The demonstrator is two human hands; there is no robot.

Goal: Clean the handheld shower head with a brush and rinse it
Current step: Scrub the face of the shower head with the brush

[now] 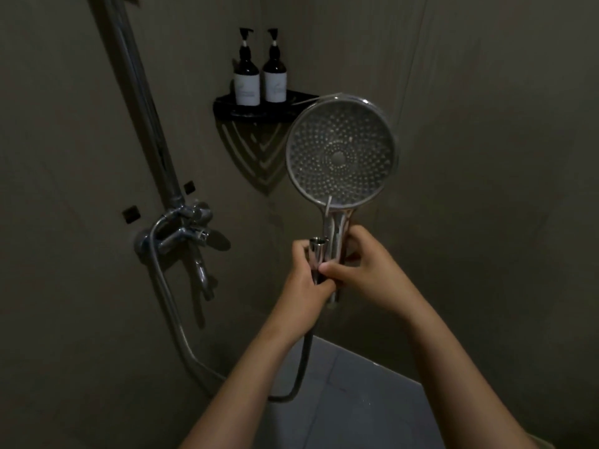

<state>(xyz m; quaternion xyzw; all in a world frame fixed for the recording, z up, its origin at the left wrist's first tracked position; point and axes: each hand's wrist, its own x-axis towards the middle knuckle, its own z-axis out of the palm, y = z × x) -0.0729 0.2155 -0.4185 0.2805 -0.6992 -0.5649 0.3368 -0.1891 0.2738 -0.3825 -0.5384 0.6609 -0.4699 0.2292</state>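
Observation:
The handheld shower head (341, 156) is a large round chrome disc with many nozzles, held upright with its face turned toward me. My right hand (363, 270) grips its chrome handle just below the disc. My left hand (306, 273) holds the chrome end fitting (318, 254) of the shower hose, which sits beside the handle rather than joined to its bottom. The metal hose (303, 367) hangs from my left hand and loops down. No brush is in view.
A chrome mixer tap (181, 236) with riser pipe (142, 102) is fixed to the left wall. A black corner shelf (227, 108) holds two dark pump bottles (247, 74). Grey floor tiles (356, 400) lie below my arms.

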